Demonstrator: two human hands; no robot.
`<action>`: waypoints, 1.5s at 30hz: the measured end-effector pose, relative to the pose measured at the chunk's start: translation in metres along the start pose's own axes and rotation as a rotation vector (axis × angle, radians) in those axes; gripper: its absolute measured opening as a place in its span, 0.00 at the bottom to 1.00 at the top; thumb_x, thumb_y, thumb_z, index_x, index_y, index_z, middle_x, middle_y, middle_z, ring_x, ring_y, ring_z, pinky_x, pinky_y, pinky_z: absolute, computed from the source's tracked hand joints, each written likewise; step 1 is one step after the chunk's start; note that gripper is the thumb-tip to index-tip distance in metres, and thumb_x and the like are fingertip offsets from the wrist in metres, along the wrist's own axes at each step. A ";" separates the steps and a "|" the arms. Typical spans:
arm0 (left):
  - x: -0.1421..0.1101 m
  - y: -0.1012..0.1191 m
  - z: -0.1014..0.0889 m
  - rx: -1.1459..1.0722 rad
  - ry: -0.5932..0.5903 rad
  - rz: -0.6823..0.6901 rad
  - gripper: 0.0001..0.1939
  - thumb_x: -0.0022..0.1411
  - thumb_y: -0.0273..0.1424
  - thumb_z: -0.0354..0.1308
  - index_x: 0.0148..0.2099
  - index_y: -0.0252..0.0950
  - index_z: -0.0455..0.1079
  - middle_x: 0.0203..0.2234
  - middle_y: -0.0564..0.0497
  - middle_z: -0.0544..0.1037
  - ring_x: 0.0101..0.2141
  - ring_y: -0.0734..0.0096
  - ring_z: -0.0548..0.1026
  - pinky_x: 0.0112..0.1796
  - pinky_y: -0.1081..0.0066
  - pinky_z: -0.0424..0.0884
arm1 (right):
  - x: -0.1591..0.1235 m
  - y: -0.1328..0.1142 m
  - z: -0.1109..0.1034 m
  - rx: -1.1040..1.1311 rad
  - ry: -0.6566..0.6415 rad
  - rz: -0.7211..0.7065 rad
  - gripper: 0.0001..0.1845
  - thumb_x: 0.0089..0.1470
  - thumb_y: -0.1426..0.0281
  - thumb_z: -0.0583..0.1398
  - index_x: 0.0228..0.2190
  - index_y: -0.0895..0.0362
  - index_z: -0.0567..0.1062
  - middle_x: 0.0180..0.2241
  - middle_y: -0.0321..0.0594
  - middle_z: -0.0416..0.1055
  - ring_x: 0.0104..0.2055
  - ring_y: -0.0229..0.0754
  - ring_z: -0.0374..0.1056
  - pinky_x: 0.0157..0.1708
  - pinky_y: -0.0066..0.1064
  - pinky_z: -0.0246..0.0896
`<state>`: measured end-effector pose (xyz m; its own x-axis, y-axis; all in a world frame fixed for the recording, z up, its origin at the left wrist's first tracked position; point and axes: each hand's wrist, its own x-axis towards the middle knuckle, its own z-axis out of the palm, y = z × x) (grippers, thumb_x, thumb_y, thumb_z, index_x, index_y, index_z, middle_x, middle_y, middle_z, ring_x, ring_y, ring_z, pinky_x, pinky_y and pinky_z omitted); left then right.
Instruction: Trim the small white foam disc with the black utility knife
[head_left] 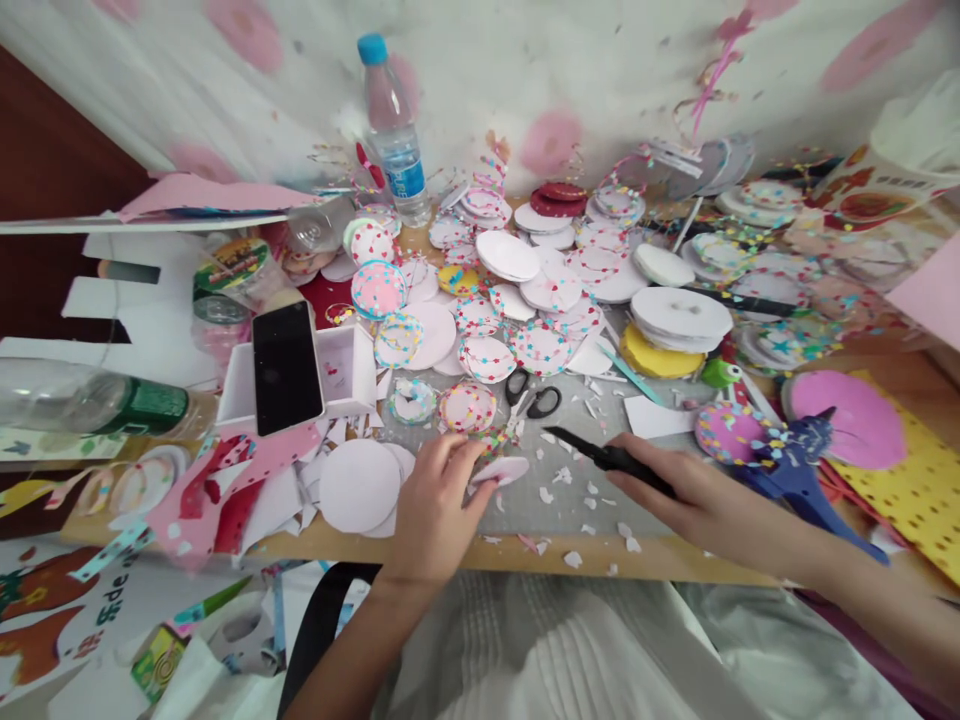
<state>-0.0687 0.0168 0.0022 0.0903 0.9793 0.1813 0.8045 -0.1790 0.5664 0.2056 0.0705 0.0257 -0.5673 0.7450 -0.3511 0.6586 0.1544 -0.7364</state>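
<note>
My left hand (436, 500) is closed, pinching a small pale disc (504, 470) between thumb and fingers near the table's front edge. My right hand (701, 490) is wrapped round the handle of a black craft knife (600, 452), whose dark blade points left toward the disc, apart from it. Just beyond lie black-handled scissors (541, 402), resting on the grey mat (536, 508). Left of my left hand is a white paper disc (360, 486). A beaded ring (466, 407) sits right behind that hand.
White paper scraps are strewn over the mat. Several beaded rings and a white disc stack (681, 318) crowd the back, with a water bottle (397, 140) upright. On the left, a phone (287, 365) rests across a white box (349, 372). A blue glue gun (799, 475) lies right.
</note>
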 end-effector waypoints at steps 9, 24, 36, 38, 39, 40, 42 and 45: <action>-0.005 0.013 -0.002 -0.455 -0.202 -0.328 0.06 0.61 0.33 0.60 0.34 0.36 0.70 0.27 0.52 0.76 0.29 0.71 0.74 0.32 0.73 0.70 | 0.008 -0.028 0.066 0.432 0.303 0.009 0.09 0.60 0.60 0.57 0.36 0.53 0.66 0.30 0.34 0.68 0.30 0.39 0.65 0.30 0.29 0.62; -0.014 0.027 0.018 -0.828 -0.118 -0.477 0.12 0.55 0.31 0.64 0.42 0.35 0.72 0.36 0.49 0.81 0.35 0.68 0.79 0.38 0.71 0.77 | 0.033 -0.026 0.089 0.464 0.394 -0.023 0.07 0.59 0.63 0.58 0.33 0.53 0.65 0.28 0.33 0.66 0.31 0.40 0.64 0.31 0.30 0.60; -0.011 0.034 0.005 -0.757 -0.134 -0.408 0.01 0.57 0.27 0.61 0.33 0.34 0.73 0.27 0.52 0.79 0.29 0.73 0.77 0.33 0.76 0.74 | 0.031 -0.029 0.089 0.469 0.386 -0.059 0.05 0.56 0.68 0.57 0.30 0.53 0.64 0.24 0.31 0.60 0.25 0.36 0.58 0.25 0.27 0.56; -0.010 0.030 0.007 -0.735 -0.145 -0.390 0.02 0.57 0.28 0.61 0.34 0.34 0.73 0.27 0.51 0.79 0.29 0.72 0.77 0.33 0.76 0.74 | 0.032 -0.030 0.089 0.464 0.384 -0.057 0.05 0.56 0.67 0.57 0.30 0.53 0.64 0.24 0.31 0.60 0.26 0.37 0.58 0.26 0.27 0.56; -0.009 0.028 0.006 -0.705 -0.141 -0.370 0.02 0.58 0.28 0.61 0.35 0.34 0.73 0.28 0.51 0.79 0.30 0.71 0.77 0.33 0.75 0.75 | 0.031 -0.031 0.087 0.461 0.376 -0.056 0.06 0.57 0.66 0.56 0.31 0.53 0.64 0.24 0.31 0.60 0.26 0.37 0.59 0.26 0.27 0.56; -0.007 0.024 0.006 -0.663 -0.130 -0.338 0.03 0.58 0.28 0.60 0.36 0.35 0.73 0.29 0.50 0.80 0.30 0.71 0.77 0.34 0.75 0.75 | 0.029 -0.031 0.085 0.454 0.363 -0.057 0.06 0.59 0.65 0.56 0.31 0.53 0.64 0.24 0.31 0.60 0.26 0.37 0.59 0.26 0.27 0.57; -0.001 0.015 0.002 -0.549 -0.093 -0.246 0.05 0.60 0.28 0.60 0.39 0.35 0.74 0.33 0.49 0.81 0.32 0.69 0.78 0.36 0.73 0.74 | 0.022 -0.031 0.076 0.412 0.334 -0.064 0.08 0.60 0.62 0.55 0.33 0.53 0.65 0.24 0.31 0.61 0.26 0.38 0.60 0.26 0.27 0.57; 0.012 0.001 -0.006 -0.429 -0.100 -0.115 0.07 0.62 0.28 0.58 0.42 0.37 0.75 0.39 0.47 0.81 0.39 0.66 0.78 0.42 0.70 0.73 | 0.005 -0.025 0.057 0.250 0.247 -0.069 0.10 0.63 0.60 0.53 0.36 0.53 0.66 0.24 0.31 0.63 0.25 0.39 0.62 0.26 0.28 0.57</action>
<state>-0.0703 0.0276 0.0103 0.0878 0.9956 0.0314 0.4982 -0.0712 0.8641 0.1581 0.0335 0.0100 -0.4494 0.8776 -0.1671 0.4641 0.0695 -0.8831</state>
